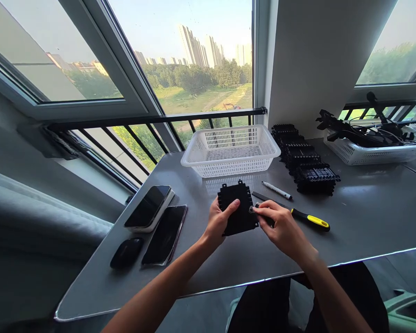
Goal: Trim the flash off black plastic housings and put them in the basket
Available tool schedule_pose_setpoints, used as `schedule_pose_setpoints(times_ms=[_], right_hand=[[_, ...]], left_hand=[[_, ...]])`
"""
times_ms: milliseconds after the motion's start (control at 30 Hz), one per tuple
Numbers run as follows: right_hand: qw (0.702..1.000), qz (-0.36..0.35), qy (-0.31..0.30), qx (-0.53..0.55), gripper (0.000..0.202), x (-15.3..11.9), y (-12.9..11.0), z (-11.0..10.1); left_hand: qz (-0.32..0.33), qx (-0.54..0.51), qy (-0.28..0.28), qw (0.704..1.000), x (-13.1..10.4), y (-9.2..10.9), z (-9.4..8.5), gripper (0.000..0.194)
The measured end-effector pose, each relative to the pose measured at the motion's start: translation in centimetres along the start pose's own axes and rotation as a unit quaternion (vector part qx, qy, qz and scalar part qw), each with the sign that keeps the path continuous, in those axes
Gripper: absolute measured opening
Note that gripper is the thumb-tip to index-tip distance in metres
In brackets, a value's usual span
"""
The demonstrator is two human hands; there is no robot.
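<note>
Here, nearer me and left of the pen [277,190], my left hand [217,223] clamps the case [241,215]; my right hand [281,227] grips a small dark object [269,220] at the case's edge.

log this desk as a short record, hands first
left hand: grips black panel, thumb on its face
right hand: holds small dark object at panel's right edge, partly hidden by fingers
tools: white marker; flat-bladed tool, yellow-and-black handle
baskets: white basket beyond panel; second basket at right, holding black items
between baskets: black parts
left side: two dark-screened devices, rounded black object
</note>
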State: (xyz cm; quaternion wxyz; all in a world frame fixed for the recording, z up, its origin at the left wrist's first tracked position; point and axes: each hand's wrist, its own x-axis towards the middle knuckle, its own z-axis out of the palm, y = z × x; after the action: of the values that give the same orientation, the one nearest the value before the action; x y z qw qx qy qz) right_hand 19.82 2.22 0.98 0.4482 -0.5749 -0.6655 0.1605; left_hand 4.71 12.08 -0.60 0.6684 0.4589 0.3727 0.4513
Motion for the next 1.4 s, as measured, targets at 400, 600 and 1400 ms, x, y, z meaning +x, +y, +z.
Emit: schedule_pose_setpoints(times_ms=[400, 600, 1400], right_hand=[[0.996, 0.035, 0.034, 0.068, 0.023, 0.0, 1.1, -0.8], [0.977, 0.042, 0.210, -0.010, 0.020, 0.7, 2.6, -0.2], [0.981, 0.173, 0.060, 0.070, 0.029, 0.0, 0.5, 0.4]], left_hand=[[-0.077, -0.033, -0.036, 0.996, -0.6, 0.3, 0.5, 0.045], [-0.111, -0.022, -0.117, 0.987, -1.8, -0.2, 0.9, 0.048], [0.190, 0.191, 0.058, 0.961, 1.3, -0.2, -1.1, 0.025]])
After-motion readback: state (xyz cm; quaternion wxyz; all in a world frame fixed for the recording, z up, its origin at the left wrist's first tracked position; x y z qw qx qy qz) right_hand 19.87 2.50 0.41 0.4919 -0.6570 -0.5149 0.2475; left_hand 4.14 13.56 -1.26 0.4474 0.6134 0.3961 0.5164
